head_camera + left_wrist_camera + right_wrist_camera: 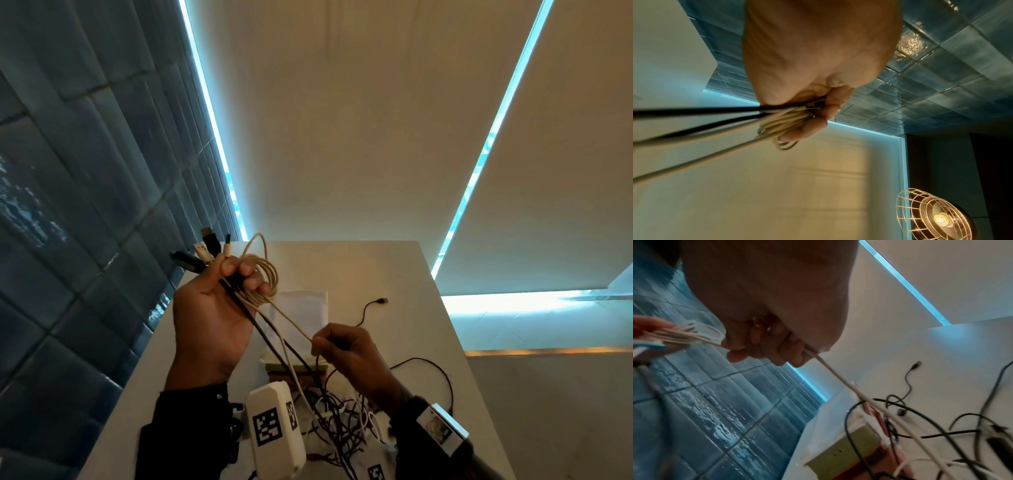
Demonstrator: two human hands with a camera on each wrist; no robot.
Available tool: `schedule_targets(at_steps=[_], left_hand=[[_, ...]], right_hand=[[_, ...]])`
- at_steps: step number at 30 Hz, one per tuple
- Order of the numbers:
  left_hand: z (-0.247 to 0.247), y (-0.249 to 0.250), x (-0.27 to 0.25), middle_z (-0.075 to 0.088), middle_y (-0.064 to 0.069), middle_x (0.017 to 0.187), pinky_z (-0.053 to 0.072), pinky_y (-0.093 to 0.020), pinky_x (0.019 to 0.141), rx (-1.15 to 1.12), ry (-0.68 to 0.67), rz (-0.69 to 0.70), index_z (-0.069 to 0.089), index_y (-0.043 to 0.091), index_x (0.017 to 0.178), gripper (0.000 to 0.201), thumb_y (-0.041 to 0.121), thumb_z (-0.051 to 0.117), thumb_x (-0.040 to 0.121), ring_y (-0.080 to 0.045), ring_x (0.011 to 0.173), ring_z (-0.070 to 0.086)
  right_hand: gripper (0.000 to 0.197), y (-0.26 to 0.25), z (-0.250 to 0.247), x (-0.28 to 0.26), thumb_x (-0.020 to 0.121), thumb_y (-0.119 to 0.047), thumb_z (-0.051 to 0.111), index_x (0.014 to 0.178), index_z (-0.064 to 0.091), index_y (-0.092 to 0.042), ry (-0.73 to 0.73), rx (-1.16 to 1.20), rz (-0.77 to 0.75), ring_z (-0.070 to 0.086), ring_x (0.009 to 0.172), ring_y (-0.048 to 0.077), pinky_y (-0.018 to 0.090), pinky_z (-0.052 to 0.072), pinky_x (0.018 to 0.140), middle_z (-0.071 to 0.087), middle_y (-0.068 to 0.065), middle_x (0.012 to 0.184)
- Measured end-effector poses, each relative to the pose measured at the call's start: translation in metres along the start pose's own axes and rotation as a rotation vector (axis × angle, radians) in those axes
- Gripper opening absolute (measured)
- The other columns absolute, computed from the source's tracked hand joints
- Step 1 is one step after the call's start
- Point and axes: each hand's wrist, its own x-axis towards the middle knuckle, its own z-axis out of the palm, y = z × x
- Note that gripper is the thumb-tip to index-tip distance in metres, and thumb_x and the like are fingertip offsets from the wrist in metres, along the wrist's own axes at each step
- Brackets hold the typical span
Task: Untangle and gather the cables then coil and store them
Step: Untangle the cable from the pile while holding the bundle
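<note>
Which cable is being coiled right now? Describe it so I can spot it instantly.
Above the white table, find the raised left hand gripping a bunch of plug ends. The beige cable loops in rings around its fingers, one strand running down to the right hand. The other held cables are black or white and uncoiled.

We saw a white table (394,274) carrying a tangle of cables (342,428). A box (842,449) and a loose black cable (368,310) lay on it too.
</note>
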Motion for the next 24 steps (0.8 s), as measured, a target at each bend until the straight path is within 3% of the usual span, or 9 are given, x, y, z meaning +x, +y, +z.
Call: schedule_targets(at_steps=[5, 12, 17, 19, 24], left_hand=[[0.002, -0.001, -0.004, 0.049, 0.0, 0.07, 0.035, -0.029, 0.063, 0.057, -0.002, 0.027, 0.041, 0.016, 0.07, 0.028, 0.017, 0.032, 0.097, -0.013, 0.058, 0.043], [0.003, 0.018, -0.012, 0.048, 0.003, 0.067, 0.04, -0.022, 0.054, 0.084, -0.013, 0.107, 0.041, 0.019, 0.069, 0.031, 0.02, 0.031, 0.097, -0.011, 0.056, 0.04], [0.005, 0.031, -0.02, 0.045, 0.004, 0.066, 0.039, -0.021, 0.054, 0.086, -0.062, 0.158, 0.042, 0.021, 0.065, 0.02, 0.025, 0.042, 0.085, -0.01, 0.055, 0.038], [0.005, 0.034, -0.022, 0.046, 0.004, 0.066, 0.039, -0.021, 0.053, 0.091, -0.062, 0.155, 0.044, 0.022, 0.063, 0.021, 0.026, 0.043, 0.083, -0.009, 0.054, 0.038], [0.002, 0.026, -0.014, 0.047, 0.002, 0.064, 0.038, -0.021, 0.048, 0.188, 0.031, 0.051, 0.043, 0.019, 0.063, 0.035, 0.026, 0.035, 0.097, -0.01, 0.05, 0.037]], right_hand=[[0.021, 0.012, -0.001, 0.0, 0.096, -0.012, 0.056, 0.083, 0.068, 0.0, -0.029, -0.041, 0.031, 0.05, 0.065, -0.002, 0.012, 0.041, 0.063, 0.061, -0.009, 0.07], [0.023, 0.032, -0.01, -0.001, 0.097, -0.005, 0.053, 0.081, 0.067, 0.003, -0.009, -0.102, 0.135, 0.05, 0.058, -0.005, 0.01, 0.039, 0.058, 0.058, -0.011, 0.063], [0.027, 0.045, -0.023, -0.004, 0.097, -0.01, 0.054, 0.073, 0.066, -0.01, 0.014, -0.176, 0.227, 0.043, 0.048, -0.003, 0.009, 0.034, 0.05, 0.051, -0.013, 0.052], [0.028, 0.054, -0.026, -0.006, 0.097, -0.01, 0.053, 0.072, 0.066, -0.008, 0.062, -0.203, 0.276, 0.042, 0.048, -0.002, 0.009, 0.032, 0.05, 0.051, -0.012, 0.051], [0.026, 0.036, -0.02, 0.009, 0.095, -0.015, 0.055, 0.077, 0.066, -0.001, 0.338, -0.203, 0.324, 0.042, 0.051, 0.006, 0.021, 0.035, 0.05, 0.052, -0.009, 0.051]])
